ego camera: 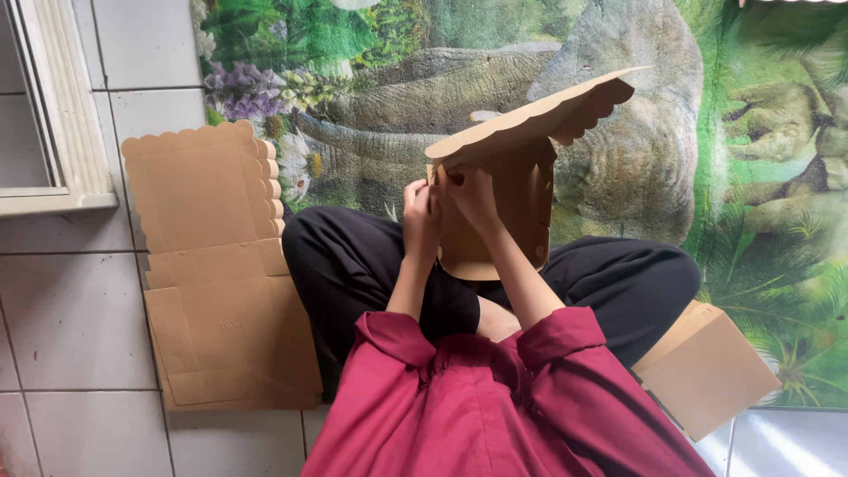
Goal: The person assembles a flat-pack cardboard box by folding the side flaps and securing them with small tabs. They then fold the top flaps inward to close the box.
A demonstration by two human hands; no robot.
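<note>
White floor tiles and a green dinosaur mat (pixel 751 221) lie under crossed legs. Both hands, left hand (pixel 421 218) and right hand (pixel 471 196), pinch a corner of the half-folded cardboard box (pixel 521 177) above the lap; flat box blanks (pixel 216 274) lie left.

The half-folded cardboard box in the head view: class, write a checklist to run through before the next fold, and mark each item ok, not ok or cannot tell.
1. Both hands on the box: left hand and right hand pinch the upper left corner of the cardboard box. Ok.
2. Scalloped lid open and out of the way. Ok.
3. Corner tab seated: hidden behind the fingers. Cannot tell.
4. Box steadied above the lap, over the black trousers. Ok.
5. Flat blanks stacked within reach on the floor tiles. Ok.
6. Finished box set apart. Ok.
</note>
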